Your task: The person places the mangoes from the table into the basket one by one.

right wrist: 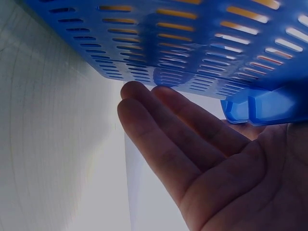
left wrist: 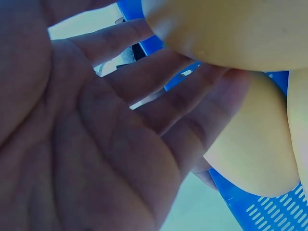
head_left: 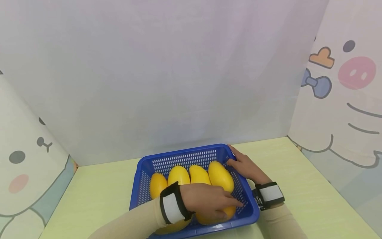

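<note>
A blue plastic basket (head_left: 182, 152) with slotted walls holds several yellow mangoes (head_left: 221, 177). My left hand (head_left: 206, 199) reaches over its front right part, palm down, around a mango (left wrist: 231, 33). In the left wrist view the fingertips pass behind that mango; the head view shows the thumb on its near side. My right hand (head_left: 246, 167) grips the basket's right side near the back corner, thumb over the rim. Seen from the right wrist, the fingers (right wrist: 163, 144) lie along the outside of the slotted wall.
The basket stands on a pale yellow-green table (head_left: 98, 196), close to a whitish back curtain (head_left: 167, 83). Cartoon-printed panels (head_left: 343, 109) close off both sides. My left forearm (head_left: 140, 215) crosses the basket's front left corner. Another mango (head_left: 174, 227) lies partly beneath that wrist.
</note>
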Demonstrator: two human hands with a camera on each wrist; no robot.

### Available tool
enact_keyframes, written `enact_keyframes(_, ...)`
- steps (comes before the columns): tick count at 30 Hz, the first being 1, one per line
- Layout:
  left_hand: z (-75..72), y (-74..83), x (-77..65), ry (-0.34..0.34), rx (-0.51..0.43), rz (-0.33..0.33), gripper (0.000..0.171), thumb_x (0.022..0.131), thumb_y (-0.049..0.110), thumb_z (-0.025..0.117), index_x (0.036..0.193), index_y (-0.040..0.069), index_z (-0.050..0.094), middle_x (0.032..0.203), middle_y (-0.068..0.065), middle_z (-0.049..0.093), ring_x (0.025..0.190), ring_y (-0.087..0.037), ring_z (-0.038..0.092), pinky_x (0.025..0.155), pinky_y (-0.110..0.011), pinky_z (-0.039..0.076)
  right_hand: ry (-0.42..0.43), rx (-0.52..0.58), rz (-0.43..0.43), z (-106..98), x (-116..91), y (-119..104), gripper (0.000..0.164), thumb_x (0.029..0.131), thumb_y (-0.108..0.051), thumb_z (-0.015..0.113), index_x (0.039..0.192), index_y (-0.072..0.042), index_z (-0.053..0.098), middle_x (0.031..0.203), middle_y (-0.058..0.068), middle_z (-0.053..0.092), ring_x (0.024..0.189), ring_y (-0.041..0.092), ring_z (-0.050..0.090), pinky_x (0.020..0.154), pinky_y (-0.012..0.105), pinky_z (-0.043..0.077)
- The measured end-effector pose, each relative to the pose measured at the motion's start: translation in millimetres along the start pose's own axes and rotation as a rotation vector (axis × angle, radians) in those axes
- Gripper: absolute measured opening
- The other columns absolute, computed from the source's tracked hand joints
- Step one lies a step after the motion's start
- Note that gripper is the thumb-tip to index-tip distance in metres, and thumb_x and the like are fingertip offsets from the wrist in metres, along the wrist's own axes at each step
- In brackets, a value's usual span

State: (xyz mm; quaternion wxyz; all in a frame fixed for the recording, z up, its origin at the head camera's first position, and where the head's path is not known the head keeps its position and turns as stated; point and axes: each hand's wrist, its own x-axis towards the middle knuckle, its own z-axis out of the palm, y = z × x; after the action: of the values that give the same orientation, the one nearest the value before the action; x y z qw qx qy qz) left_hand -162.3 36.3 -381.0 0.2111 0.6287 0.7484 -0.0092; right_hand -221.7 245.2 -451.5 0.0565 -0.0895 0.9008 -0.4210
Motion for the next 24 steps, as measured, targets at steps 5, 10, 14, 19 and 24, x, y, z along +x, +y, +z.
enact_keyframes(5, -0.9, -0.8, -1.0, 0.017, 0.011, -0.017, 0.053, 0.094, 0.032, 0.052, 0.144, 0.028, 0.033, 0.126, 0.015, 0.051, 0.097, 0.008, 0.048, 0.086, -0.009, 0.037, -0.001, 0.007, 0.0, -0.7, -0.2, -1.1, 0.065, 0.093, -0.026, 0.045, 0.15, -0.018, 0.016, 0.141, 0.022, 0.039, 0.099, 0.03, 0.056, 0.074, 0.041, 0.053)
enact_keyframes(10, -0.9, -1.0, -1.5, 0.022, 0.023, -0.025, 0.054, 0.093, 0.035, 0.054, 0.142, 0.028, 0.035, 0.122, 0.014, 0.053, 0.099, 0.007, 0.047, 0.086, -0.009, 0.037, -0.005, 0.017, 0.007, -0.6, 0.4, -0.5, 0.065, 0.093, -0.026, 0.045, 0.15, -0.018, 0.016, 0.139, 0.022, 0.04, 0.094, 0.028, 0.057, 0.07, 0.038, 0.054)
enact_keyframes(14, -0.9, -0.7, -1.2, 0.02, 0.029, -0.023, 0.053, 0.093, 0.035, 0.054, 0.142, 0.028, 0.036, 0.121, 0.014, 0.053, 0.099, 0.007, 0.047, 0.086, -0.009, 0.037, -0.004, 0.025, 0.012, -0.2, 0.5, -0.2, 0.064, 0.093, -0.026, 0.045, 0.15, -0.019, 0.016, 0.138, 0.022, 0.041, 0.091, 0.026, 0.058, 0.068, 0.037, 0.054)
enact_keyframes(19, -1.1, 0.4, -2.4, 0.016, 0.027, -0.022, 0.052, 0.093, 0.035, 0.053, 0.142, 0.027, 0.036, 0.118, 0.014, 0.053, 0.096, 0.007, 0.047, 0.085, -0.008, 0.037, -0.005, 0.025, 0.008, 0.2, 0.2, -0.2, 0.064, 0.093, -0.026, 0.045, 0.15, -0.018, 0.016, 0.138, 0.022, 0.042, 0.091, 0.026, 0.058, 0.069, 0.038, 0.054)
enact_keyframes(24, -1.0, 0.5, -2.6, 0.012, 0.018, -0.03, 0.052, 0.093, 0.034, 0.053, 0.142, 0.027, 0.036, 0.114, 0.014, 0.054, 0.091, 0.006, 0.047, 0.082, -0.008, 0.038, -0.003, 0.021, 0.002, 0.8, 0.3, 0.2, 0.064, 0.093, -0.025, 0.045, 0.15, -0.018, 0.016, 0.138, 0.022, 0.042, 0.093, 0.027, 0.057, 0.07, 0.038, 0.054)
